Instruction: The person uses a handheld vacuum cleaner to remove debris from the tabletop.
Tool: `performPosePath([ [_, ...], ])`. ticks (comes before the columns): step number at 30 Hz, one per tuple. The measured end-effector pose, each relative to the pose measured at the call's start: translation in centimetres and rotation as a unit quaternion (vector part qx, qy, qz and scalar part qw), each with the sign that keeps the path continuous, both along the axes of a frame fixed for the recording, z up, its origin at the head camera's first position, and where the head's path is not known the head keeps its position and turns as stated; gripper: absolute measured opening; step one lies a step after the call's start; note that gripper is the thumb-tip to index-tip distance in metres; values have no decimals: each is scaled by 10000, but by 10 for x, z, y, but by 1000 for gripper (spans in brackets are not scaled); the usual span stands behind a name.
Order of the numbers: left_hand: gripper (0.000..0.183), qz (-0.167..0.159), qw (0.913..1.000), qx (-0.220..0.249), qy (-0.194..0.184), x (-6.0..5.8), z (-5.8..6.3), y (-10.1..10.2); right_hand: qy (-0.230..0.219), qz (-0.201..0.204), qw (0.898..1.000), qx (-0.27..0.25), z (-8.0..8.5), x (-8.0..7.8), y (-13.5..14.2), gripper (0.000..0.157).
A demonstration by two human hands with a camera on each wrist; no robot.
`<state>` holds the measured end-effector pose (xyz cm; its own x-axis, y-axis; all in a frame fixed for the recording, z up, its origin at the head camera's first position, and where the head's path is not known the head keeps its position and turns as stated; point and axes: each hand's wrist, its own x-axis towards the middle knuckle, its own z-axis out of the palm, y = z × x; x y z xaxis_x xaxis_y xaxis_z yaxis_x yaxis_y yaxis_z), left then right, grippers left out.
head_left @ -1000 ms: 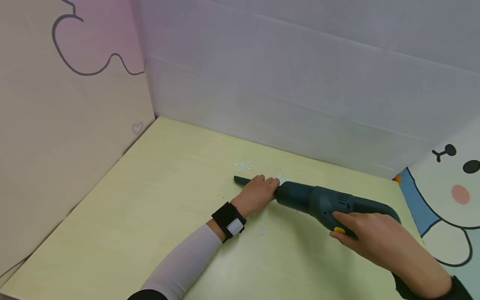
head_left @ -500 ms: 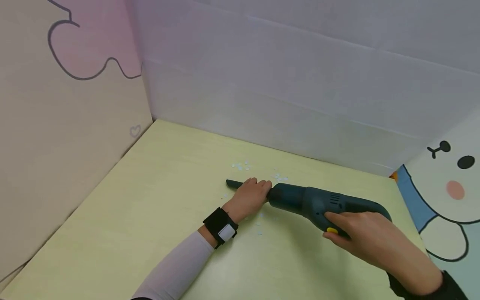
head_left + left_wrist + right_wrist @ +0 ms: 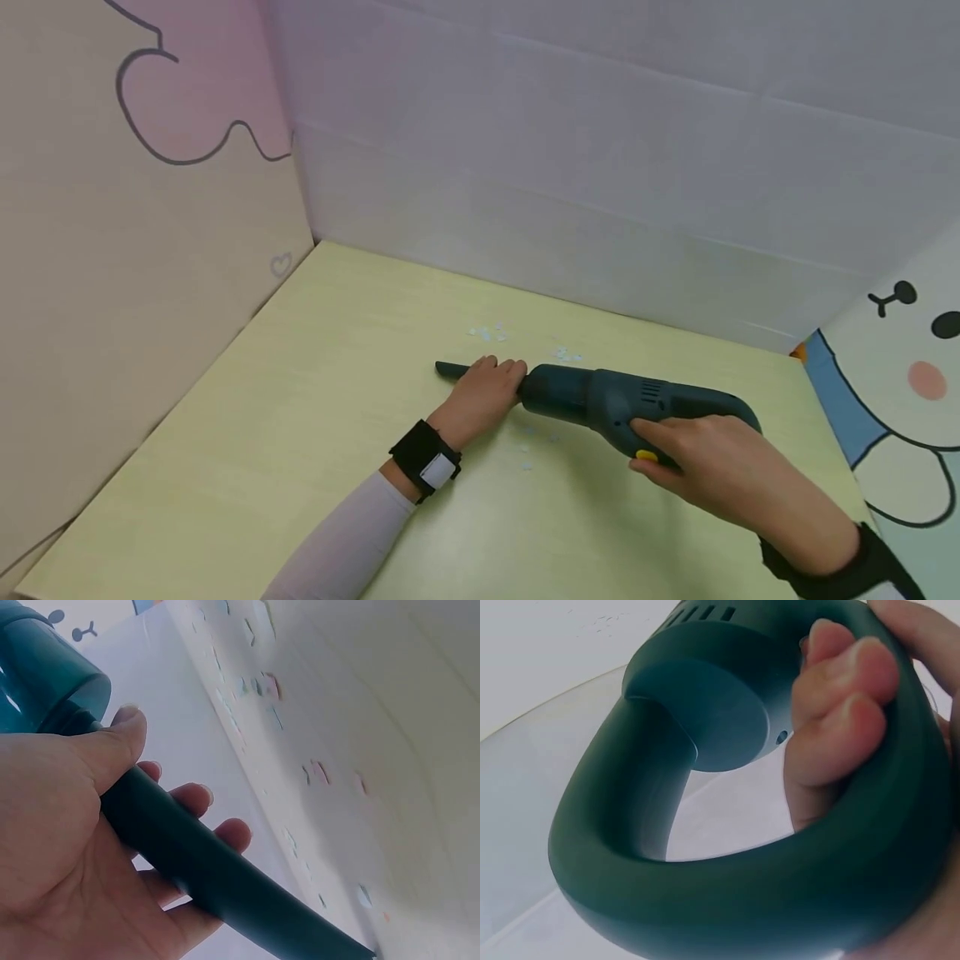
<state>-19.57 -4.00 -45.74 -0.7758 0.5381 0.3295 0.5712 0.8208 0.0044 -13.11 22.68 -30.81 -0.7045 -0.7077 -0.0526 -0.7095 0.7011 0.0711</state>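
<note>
A dark green handheld vacuum cleaner (image 3: 558, 393) is held above the table, its long narrow nozzle (image 3: 450, 370) pointing left. My left hand (image 3: 480, 398) grips that nozzle near the body; the left wrist view shows the thumb and fingers around the dark tube (image 3: 202, 859). With my right hand (image 3: 723, 467) I hold the looped handle (image 3: 727, 900), fingers curled through the loop, thumb near a yellow button (image 3: 647, 456). Small pale paper scraps (image 3: 486, 335) lie beyond the nozzle, with another cluster of scraps (image 3: 562, 355) behind the vacuum body and several loose bits in front.
The pale yellow table (image 3: 247, 433) meets a light back wall (image 3: 570, 167) and a left panel (image 3: 150, 275) with a pink drawing. At the right stands a panel with a cartoon face (image 3: 892, 367).
Both hands and the vacuum cleaner have shifted left together across the table, the nozzle tip moving left past the far scraps. Both grips look the same.
</note>
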Motion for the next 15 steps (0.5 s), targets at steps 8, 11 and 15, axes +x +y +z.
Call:
performPosePath([
  [8, 21, -108, 9997, 122, -207, -5, 0, 5, 136, -39, 9999, 25, 1, 2, 1, 37],
  [11, 19, -200, 9996, 60, -204, -12, 0, 13, 219, -150, 9996, 5, 1, 4, 5, 32],
  [15, 20, -390, 9990, -34, -214, -23, -2, 25, 195, -300, 9994, -26, 3, 7, 11, 24],
])
